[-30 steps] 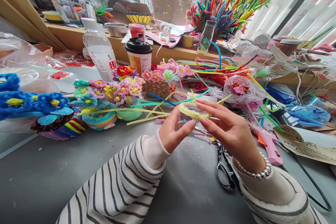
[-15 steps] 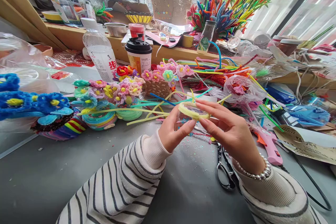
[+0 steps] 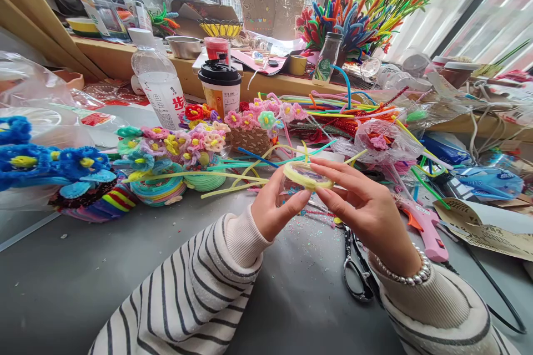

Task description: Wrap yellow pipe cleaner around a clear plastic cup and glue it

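Observation:
Between my two hands is a small clear plastic cup (image 3: 291, 187) with a yellow pipe cleaner (image 3: 300, 181) running round its rim. My left hand (image 3: 270, 208) is closed on the cup's left side, thumb at the front of the rim. My right hand (image 3: 366, 205) grips the right side, its thumb near the left one and its fingers over the far edge. The fingers cover much of the cup's wall. Loose yellow pipe cleaners (image 3: 233, 187) lie just beyond, to the left. Black-handled scissors (image 3: 357, 277) rest on the table under my right wrist.
A pink glue gun (image 3: 427, 230) lies to the right, its cord running along the table. Pipe-cleaner flower pots (image 3: 160, 191) stand at the left. Behind are a water bottle (image 3: 158, 89), a lidded paper cup (image 3: 220, 89) and heaped pipe cleaners (image 3: 333, 119).

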A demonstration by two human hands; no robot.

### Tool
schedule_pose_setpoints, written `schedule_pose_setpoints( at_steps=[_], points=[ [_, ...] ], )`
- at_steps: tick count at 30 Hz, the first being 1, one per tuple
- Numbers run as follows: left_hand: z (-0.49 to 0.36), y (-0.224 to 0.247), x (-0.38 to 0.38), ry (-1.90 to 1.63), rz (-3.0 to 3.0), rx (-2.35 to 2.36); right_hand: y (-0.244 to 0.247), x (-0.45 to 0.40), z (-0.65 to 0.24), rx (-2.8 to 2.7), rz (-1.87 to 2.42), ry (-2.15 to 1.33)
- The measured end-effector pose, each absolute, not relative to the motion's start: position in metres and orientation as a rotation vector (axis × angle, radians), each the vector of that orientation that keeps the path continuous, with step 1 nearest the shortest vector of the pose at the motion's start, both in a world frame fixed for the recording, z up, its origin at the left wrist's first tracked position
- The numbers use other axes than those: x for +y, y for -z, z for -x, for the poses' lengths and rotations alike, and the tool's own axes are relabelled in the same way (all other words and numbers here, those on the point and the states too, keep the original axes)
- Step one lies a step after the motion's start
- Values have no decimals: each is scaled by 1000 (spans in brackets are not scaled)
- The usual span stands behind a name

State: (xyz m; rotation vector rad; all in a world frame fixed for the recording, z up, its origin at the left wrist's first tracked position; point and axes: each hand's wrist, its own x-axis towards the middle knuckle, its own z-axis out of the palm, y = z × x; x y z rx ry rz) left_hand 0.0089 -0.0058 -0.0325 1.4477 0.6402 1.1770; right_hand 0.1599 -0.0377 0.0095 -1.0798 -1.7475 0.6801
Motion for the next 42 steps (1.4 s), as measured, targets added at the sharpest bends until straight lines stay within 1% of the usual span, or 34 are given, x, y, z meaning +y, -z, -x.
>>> schedule_pose_setpoints(
  at_steps=[42],
  points=[
    [-8,31,-5,-1169,-1445,629,-11,-37,-160,-1750,1082,-696]
  ],
)
